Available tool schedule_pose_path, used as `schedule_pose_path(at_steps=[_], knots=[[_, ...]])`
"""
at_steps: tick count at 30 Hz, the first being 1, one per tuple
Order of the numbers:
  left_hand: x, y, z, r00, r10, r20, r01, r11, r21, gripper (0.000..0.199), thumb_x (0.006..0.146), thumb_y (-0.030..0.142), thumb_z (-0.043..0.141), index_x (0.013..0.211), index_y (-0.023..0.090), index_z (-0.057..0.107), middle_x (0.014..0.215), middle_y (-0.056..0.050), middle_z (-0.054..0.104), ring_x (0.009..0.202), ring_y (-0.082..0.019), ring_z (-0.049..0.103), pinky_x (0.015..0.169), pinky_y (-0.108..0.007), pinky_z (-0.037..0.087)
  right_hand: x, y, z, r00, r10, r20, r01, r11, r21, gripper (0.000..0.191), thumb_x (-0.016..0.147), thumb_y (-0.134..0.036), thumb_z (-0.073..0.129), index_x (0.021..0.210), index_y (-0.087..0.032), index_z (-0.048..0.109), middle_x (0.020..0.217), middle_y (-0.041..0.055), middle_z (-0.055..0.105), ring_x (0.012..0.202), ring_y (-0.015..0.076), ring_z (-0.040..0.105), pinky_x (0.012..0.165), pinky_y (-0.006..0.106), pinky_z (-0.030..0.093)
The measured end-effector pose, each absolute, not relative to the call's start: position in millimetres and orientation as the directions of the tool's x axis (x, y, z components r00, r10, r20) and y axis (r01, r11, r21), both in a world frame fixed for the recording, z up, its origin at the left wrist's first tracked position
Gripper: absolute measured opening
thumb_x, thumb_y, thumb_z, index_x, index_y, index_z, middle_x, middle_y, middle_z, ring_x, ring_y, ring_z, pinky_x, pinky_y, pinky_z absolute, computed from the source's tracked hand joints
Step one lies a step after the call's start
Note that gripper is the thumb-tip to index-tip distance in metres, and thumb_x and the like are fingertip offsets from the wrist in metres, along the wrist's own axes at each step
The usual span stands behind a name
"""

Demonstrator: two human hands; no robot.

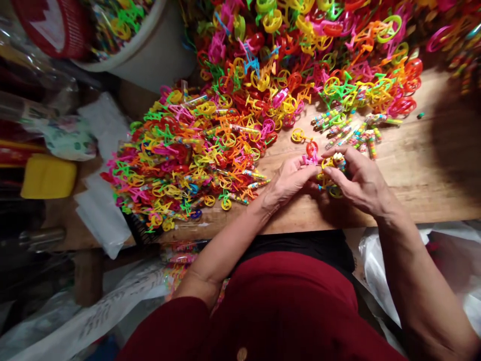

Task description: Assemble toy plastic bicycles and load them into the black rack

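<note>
Both of your hands meet just above the near part of the wooden table [413,200]. Your left hand [287,183] has thumb and fingers pinched on the pink toy piece [311,159]; your right hand [358,185] has thumb and fingers pressed together around the yellow toy piece [327,163], close beside it. Exactly where the fingertips bear is partly hidden.

Expect both pieces to be very light, smooth and a bit springy, with thin bars that could bend or snap if you squeeze hard. Take them by the thicker frame near a joint, using your fingertips, and keep pressure off the thin rims. The candy tubes [372,145] should feel stiffer but slick, so hold them round the middle.

As for looks, the piece in your left hand is bright pink, with a red ring [311,149] just beyond it. The one in your right is glossy yellow, among green and blue bits below your fingers. A loose yellow wheel [298,135] lies a little farther out, open and spoked. Past your right hand, the tubes show speckled, many-coloured filling. The left pile [180,155] mixes tubes with wheeled frames, and the far heap [285,45] is a tangle of pink, yellow, green, orange and red.
</note>
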State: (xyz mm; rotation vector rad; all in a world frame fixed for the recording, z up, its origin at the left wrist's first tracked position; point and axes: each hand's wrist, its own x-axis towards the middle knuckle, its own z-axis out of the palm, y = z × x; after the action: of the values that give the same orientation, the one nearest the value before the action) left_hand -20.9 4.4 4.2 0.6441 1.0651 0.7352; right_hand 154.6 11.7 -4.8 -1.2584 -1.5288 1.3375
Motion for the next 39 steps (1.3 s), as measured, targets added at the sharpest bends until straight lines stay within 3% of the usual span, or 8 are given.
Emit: schedule_pose_path(at_steps=[4,7,10,12,15,24,33,39], knots=[[-21.8,2.5,8.7,0.34,0.777,-0.53,-0.264,0.619,0.739,0.029,0.092,0.028,0.066,0.113,0.008,0.066,0.097,-0.009,0.073,0.073,-0.01,0.067,0.066,-0.019,0.054,157.4,8.0,-13.9,-0.287,0.957,0.052,0.276,0.135,-0.952,0.031,0.082,-0.03,0.073,0.112,-0.024,0.068,0.106,0.0037,0.071,0.092,0.0209,0.066,0.085,0.035,0.054],[-26.7,5.7,7.5,0.447,0.737,-0.507,-0.292,0.656,0.696,0.031,0.098,0.036,0.059,0.113,0.011,0.07,0.103,-0.01,0.074,0.079,-0.013,0.07,0.077,-0.025,0.058,159.3,10.0,-18.8,-0.223,0.973,-0.067,0.13,-0.038,-0.991,0.027,0.083,-0.037,0.075,0.105,-0.024,0.068,0.1,0.003,0.072,0.09,0.0207,0.069,0.078,0.033,0.057],[-33.3,9.5,2.7,0.497,0.719,-0.485,-0.265,0.659,0.704,0.028,0.091,0.032,0.072,0.11,0.012,0.071,0.107,-0.01,0.075,0.079,-0.011,0.07,0.079,-0.026,0.058,159.5,5.5,-23.2,-0.187,0.954,-0.235,-0.032,-0.245,-0.969,0.03,0.084,-0.044,0.076,0.105,-0.026,0.066,0.093,0.0015,0.073,0.083,0.0208,0.071,0.07,0.032,0.059],[-36.8,11.0,0.7,0.513,0.713,-0.478,-0.229,0.65,0.725,0.034,0.084,0.031,0.08,0.109,0.011,0.071,0.101,-0.009,0.075,0.075,-0.01,0.07,0.076,-0.025,0.059,159.5,-0.5,-25.2,-0.207,0.938,-0.277,-0.1,-0.302,-0.948,0.035,0.083,-0.048,0.076,0.109,-0.027,0.065,0.095,0.0017,0.074,0.084,0.0216,0.073,0.07,0.033,0.06],[-38.7,11.8,2.2,0.532,0.7,-0.476,-0.197,0.649,0.735,0.036,0.088,0.038,0.077,0.109,0.009,0.07,0.084,-0.007,0.074,0.069,-0.012,0.071,0.071,-0.025,0.059,160.7,-7.5,-25.8,-0.245,0.936,-0.253,-0.133,-0.291,-0.947,0.042,0.083,-0.053,0.076,0.114,-0.027,0.064,0.105,0.0037,0.075,0.092,0.0236,0.074,0.075,0.034,0.062],[-34.6,12.0,14.4,0.549,0.714,-0.433,-0.191,0.612,0.767,0.022,0.084,0.026,0.081,0.086,0.008,0.068,0.075,-0.002,0.071,0.062,-0.007,0.067,0.064,-0.017,0.056,166.5,-10.6,-18.1,-0.325,0.891,-0.319,-0.182,-0.39,-0.903,0.059,0.072,-0.049,0.084,0.123,-0.027,0.063,0.113,0.0065,0.075,0.096,0.0273,0.074,0.074,0.04,0.065],[-37.2,14.5,26.0,0.585,0.644,-0.492,-0.16,0.687,0.709,0.019,0.087,0.02,0.076,0.085,0.01,0.061,0.073,-0.006,0.074,0.063,-0.012,0.073,0.063,-0.021,0.058,162.2,-10.9,-24.9,-0.319,0.912,-0.259,-0.261,-0.347,-0.901,0.046,0.08,-0.039,0.08,0.123,-0.029,0.065,0.116,0.0045,0.075,0.103,0.0259,0.074,0.082,0.039,0.065],[-33.7,11.6,28.1,0.498,0.713,-0.494,-0.18,0.642,0.745,0.006,0.089,0.011,0.067,0.089,0.01,0.062,0.07,-0.002,0.071,0.058,-0.008,0.068,0.062,-0.021,0.058,152.3,-16.0,-32.7,-0.301,0.916,-0.263,-0.286,-0.35,-0.892,0.051,0.08,-0.048,0.079,0.124,-0.027,0.064,0.116,0.0063,0.075,0.1,0.0252,0.074,0.082,0.039,0.065]])
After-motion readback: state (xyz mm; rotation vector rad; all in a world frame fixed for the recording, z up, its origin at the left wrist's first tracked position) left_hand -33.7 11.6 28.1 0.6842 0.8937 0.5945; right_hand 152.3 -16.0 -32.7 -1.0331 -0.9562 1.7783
